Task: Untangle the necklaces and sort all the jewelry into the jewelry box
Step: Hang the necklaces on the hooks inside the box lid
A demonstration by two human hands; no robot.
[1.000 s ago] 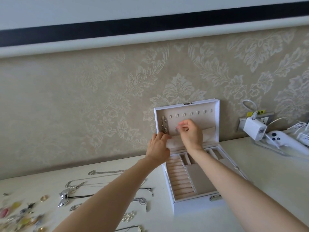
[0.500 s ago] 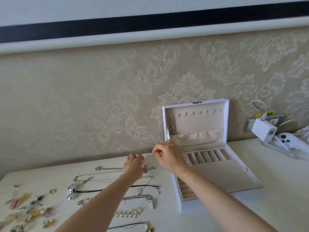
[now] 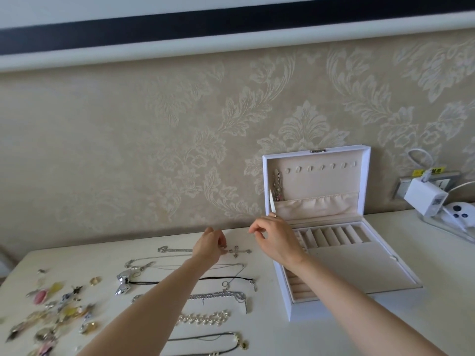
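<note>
A white jewelry box (image 3: 341, 265) stands open against the wall, with one necklace (image 3: 277, 185) hanging on a hook inside its lid. Several necklaces lie in rows on the white table left of the box. My left hand (image 3: 209, 246) pinches the silver cross necklace (image 3: 237, 251) at the top of its pendant, at the far end of the rows. My right hand (image 3: 275, 237) hovers just right of the cross, in front of the box's left corner, fingers loosely curled and holding nothing.
A pile of small earrings and rings (image 3: 51, 309) lies at the table's left. A pearl bracelet (image 3: 203, 318) and a bow pendant (image 3: 124, 281) lie among the chains. A white charger (image 3: 424, 199) and a white controller (image 3: 460, 214) sit right of the box.
Both hands left the box lid and came down to the table. My left hand moved right and took hold of the cross necklace.
</note>
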